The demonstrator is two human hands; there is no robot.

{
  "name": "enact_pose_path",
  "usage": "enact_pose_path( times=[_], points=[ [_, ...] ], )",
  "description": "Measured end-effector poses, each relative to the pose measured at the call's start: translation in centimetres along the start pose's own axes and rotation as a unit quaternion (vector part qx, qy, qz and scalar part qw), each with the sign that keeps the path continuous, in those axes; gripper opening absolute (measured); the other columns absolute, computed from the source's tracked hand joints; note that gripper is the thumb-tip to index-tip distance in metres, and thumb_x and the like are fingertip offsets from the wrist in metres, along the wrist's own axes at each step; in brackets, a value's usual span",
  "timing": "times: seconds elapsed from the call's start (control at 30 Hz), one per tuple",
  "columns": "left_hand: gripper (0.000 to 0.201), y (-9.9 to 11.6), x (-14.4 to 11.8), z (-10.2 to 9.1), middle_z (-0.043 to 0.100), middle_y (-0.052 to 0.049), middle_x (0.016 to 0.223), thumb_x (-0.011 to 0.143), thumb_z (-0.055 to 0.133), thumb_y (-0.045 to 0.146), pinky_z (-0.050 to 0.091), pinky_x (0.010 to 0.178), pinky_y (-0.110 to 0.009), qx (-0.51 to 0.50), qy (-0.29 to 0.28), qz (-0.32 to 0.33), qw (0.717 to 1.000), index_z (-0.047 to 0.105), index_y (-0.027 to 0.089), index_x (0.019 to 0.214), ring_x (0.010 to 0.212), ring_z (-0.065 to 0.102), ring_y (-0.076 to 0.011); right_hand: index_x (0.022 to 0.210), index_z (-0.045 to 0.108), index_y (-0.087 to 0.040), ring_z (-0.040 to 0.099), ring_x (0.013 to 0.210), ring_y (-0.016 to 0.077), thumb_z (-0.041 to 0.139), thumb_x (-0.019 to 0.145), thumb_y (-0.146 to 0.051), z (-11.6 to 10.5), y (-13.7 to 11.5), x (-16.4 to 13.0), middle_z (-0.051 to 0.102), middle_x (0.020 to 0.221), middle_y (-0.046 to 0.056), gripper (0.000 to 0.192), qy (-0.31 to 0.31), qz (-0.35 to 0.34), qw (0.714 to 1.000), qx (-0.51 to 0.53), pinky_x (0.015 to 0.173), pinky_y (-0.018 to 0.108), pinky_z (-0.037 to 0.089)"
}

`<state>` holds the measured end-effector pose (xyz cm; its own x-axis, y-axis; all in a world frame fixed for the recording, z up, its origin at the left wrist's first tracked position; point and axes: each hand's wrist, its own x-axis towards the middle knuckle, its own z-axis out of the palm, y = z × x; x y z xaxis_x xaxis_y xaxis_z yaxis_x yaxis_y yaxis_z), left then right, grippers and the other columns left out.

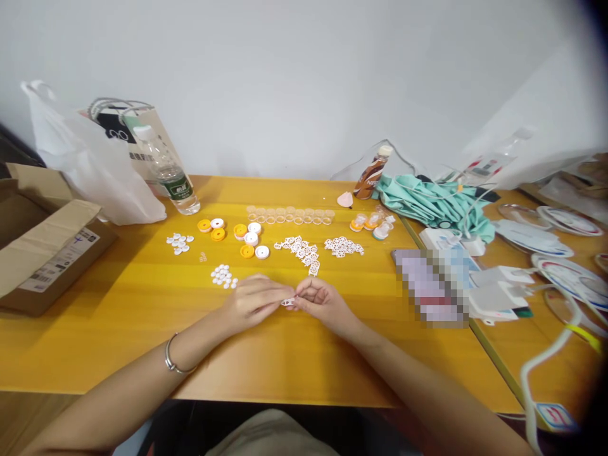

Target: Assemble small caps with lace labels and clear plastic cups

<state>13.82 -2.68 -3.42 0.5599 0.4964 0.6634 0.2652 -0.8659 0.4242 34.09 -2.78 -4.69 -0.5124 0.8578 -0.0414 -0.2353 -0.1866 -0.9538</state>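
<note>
My left hand [254, 302] and my right hand [320, 299] meet over the middle of the yellow wooden table [142, 316], both pinching one small white plastic part [287, 302] between their fingertips. Just beyond lie two heaps of white lattice pieces [300, 248] [342, 246]. To the left sit small white discs [223, 276] [179, 242], and orange and white round caps [247, 237]. A row of clear little cups [289, 215] lines the far side. A silver bangle [171, 358] circles my left wrist.
A cardboard box [42, 253], a white plastic bag [90, 164], a paper bag and a water bottle [168, 171] stand at the left. A brown drink bottle [373, 172], teal cloth [434, 201], packaged items and cables crowd the right side and the adjoining table.
</note>
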Motion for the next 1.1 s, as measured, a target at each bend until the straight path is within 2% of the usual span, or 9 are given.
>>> enact_pose_path(
  times=[0.1,0.3,0.5,0.63,0.77,0.9,1.0,1.1],
  points=[
    [0.028,0.1,0.0,0.2,0.070,-0.010,0.103,0.086,0.050,0.010,0.053,0.077,-0.029,-0.004,-0.010,0.013,1.000,0.061,0.021,0.110,0.090,0.068,-0.0152,0.076,0.057,-0.019,0.068,0.067,0.0112,0.076,0.067,-0.033,0.0,0.0,0.0,0.069,0.069,-0.002,0.025,0.006,0.000,1.000,0.008,0.073,0.027,0.055],
    [0.028,0.1,-0.1,0.4,0.070,-0.010,0.102,0.086,0.052,0.011,0.053,0.075,-0.030,0.031,0.012,0.022,0.999,0.061,0.021,0.111,0.089,0.067,-0.0163,0.075,0.058,-0.019,0.067,0.067,0.0109,0.077,0.066,-0.032,0.0,-0.1,0.2,0.069,0.069,-0.003,0.024,0.017,0.003,1.000,0.017,0.073,0.027,0.055],
    [0.032,0.3,-0.1,-0.1,0.068,-0.009,0.107,0.086,0.053,0.012,0.054,0.080,-0.031,0.073,-0.026,0.023,0.997,0.057,0.021,0.117,0.093,0.066,-0.0161,0.074,0.058,-0.019,0.064,0.062,0.0101,0.076,0.067,-0.034,-0.2,-0.2,0.3,0.067,0.064,-0.003,0.024,0.050,-0.016,0.999,0.002,0.068,0.025,0.053],
    [0.029,0.8,0.3,0.1,0.069,-0.009,0.101,0.085,0.056,0.014,0.055,0.079,-0.029,0.068,-0.007,0.014,0.998,0.059,0.018,0.113,0.090,0.066,-0.0153,0.073,0.058,-0.019,0.063,0.062,0.0098,0.076,0.067,-0.034,-0.2,-0.2,0.3,0.066,0.065,-0.003,0.024,0.049,-0.016,0.999,-0.008,0.069,0.026,0.053],
    [0.025,1.1,0.2,0.6,0.068,-0.009,0.100,0.085,0.055,0.012,0.054,0.082,-0.029,0.056,0.008,-0.027,0.998,0.060,0.017,0.110,0.092,0.065,-0.0152,0.074,0.057,-0.019,0.064,0.064,0.0100,0.074,0.068,-0.034,-0.2,-0.2,0.2,0.066,0.066,-0.003,0.023,0.047,-0.029,0.998,-0.021,0.070,0.026,0.052],
    [0.024,0.9,-0.2,1.0,0.066,-0.009,0.105,0.086,0.054,0.012,0.052,0.086,-0.031,0.011,-0.003,-0.095,0.995,0.061,0.018,0.108,0.098,0.062,-0.0159,0.075,0.058,-0.019,0.063,0.065,0.0095,0.073,0.069,-0.034,-0.2,-0.2,0.1,0.065,0.068,-0.003,0.022,0.050,-0.043,0.997,-0.045,0.068,0.024,0.051],
    [0.023,0.8,-0.3,1.0,0.066,-0.008,0.102,0.085,0.055,0.014,0.051,0.086,-0.032,-0.024,0.001,-0.118,0.993,0.062,0.020,0.106,0.096,0.062,-0.0160,0.076,0.058,-0.020,0.063,0.065,0.0101,0.073,0.070,-0.035,-0.2,-0.2,0.1,0.065,0.069,-0.002,0.022,0.048,-0.052,0.996,-0.057,0.068,0.024,0.051],
    [0.028,0.9,-0.4,0.9,0.066,-0.008,0.103,0.085,0.056,0.016,0.051,0.085,-0.032,-0.029,0.014,-0.146,0.989,0.059,0.021,0.112,0.094,0.062,-0.0166,0.078,0.057,-0.021,0.064,0.067,0.0108,0.072,0.071,-0.035,-0.1,-0.4,0.1,0.065,0.069,-0.002,0.022,0.041,-0.058,0.996,-0.054,0.070,0.025,0.051]
  ],
)
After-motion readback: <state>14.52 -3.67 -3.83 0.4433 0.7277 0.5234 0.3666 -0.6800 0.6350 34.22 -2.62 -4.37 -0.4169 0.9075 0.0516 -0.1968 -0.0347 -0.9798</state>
